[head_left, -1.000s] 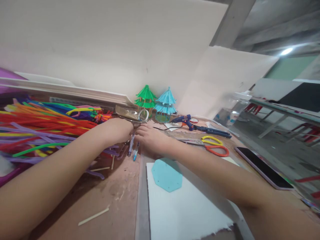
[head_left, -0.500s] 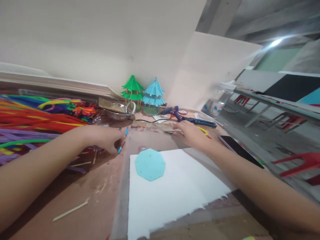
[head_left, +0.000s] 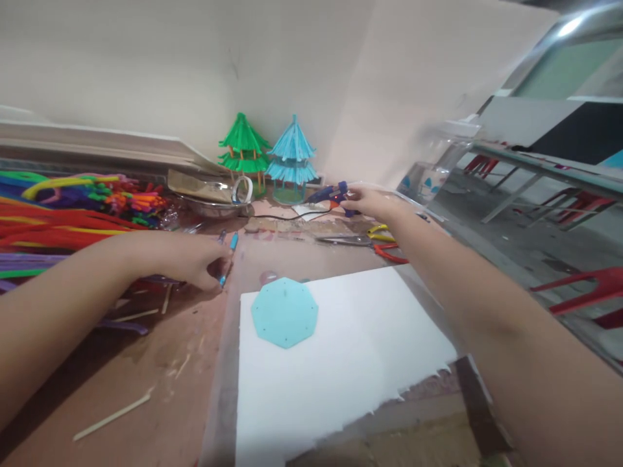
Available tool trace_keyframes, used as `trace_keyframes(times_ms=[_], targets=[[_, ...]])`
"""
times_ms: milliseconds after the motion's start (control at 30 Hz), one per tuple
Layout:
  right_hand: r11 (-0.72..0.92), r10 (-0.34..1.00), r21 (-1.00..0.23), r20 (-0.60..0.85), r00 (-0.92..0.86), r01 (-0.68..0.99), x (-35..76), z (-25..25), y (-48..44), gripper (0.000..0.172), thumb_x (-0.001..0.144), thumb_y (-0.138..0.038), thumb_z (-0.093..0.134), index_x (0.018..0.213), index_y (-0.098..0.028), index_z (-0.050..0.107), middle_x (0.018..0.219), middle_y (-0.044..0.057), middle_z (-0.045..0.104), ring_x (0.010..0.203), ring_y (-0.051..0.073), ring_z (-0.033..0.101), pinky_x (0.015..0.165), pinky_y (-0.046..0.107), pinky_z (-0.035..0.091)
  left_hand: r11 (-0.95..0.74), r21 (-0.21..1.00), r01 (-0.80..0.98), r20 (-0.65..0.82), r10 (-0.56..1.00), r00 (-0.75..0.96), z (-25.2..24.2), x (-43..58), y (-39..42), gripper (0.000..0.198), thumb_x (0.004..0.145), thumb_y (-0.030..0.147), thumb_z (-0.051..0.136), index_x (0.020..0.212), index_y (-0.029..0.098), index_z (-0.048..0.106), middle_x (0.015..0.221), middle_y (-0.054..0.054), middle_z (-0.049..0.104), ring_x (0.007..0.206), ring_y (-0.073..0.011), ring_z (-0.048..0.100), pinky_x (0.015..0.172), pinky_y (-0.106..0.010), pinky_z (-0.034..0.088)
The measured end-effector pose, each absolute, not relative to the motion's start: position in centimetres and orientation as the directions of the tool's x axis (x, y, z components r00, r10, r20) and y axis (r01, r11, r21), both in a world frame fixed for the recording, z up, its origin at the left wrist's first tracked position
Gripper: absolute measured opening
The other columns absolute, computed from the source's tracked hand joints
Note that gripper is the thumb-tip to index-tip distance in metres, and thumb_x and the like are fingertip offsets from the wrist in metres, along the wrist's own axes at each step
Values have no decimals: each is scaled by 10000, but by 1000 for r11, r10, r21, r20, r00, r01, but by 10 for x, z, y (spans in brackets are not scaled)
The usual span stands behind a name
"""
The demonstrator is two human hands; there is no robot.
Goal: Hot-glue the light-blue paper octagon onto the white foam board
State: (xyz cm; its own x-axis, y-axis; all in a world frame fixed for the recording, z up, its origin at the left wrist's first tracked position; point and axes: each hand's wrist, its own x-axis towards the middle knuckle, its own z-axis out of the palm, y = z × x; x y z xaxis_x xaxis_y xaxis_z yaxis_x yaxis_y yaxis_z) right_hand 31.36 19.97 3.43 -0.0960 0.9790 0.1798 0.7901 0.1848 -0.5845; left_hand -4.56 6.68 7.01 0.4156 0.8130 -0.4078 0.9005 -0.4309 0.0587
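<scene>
My left hand (head_left: 195, 263) is at the left side of the work surface, thumb and fingers curled round a thin blue pen-like stick (head_left: 234, 242). Its middle is hidden by the fingers. My right hand (head_left: 365, 202) reaches to the back, its fingers closed at the handle of a dark blue glue gun (head_left: 327, 193) with an orange part. Between my arms, a light blue octagonal piece (head_left: 285, 312) with small dark dots near its edge lies flat on a white sheet (head_left: 311, 389) with a ragged front edge.
Scissors (head_left: 384, 251) with red and yellow handles lie before the glue gun. Behind stand a green pagoda model (head_left: 243, 137) and a blue one (head_left: 293, 146), beside a metal bowl (head_left: 209, 206). Coloured pipe cleaners (head_left: 63, 217) fill the left. A clear bottle (head_left: 428, 175) stands right.
My right hand has moved from the scissors back to the glue gun, leaving the scissors uncovered. My left hand stays at the blue stick. The camera view has shifted.
</scene>
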Motion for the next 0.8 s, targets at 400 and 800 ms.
trace_keyframes(times_ms=[400, 800], targets=[[71, 974, -615, 213, 79, 785, 296, 32, 197, 112, 766, -185, 720, 855, -158, 659, 853, 89, 719, 896, 270, 687, 887, 410, 541, -426, 13, 905, -230, 879, 418, 76, -30, 52, 297, 853, 491, 581, 998, 296, 751, 893, -29, 766, 741, -239, 678, 641, -307, 409], [186, 953, -754, 294, 70, 630, 283, 45, 87, 180, 903, -313, 603, 816, -188, 697, 583, 21, 636, 693, 220, 654, 723, 317, 523, -453, 324, 831, -156, 840, 519, 40, 7, 37, 270, 796, 444, 668, 920, 205, 656, 911, -16, 704, 832, -206, 636, 679, -287, 419]])
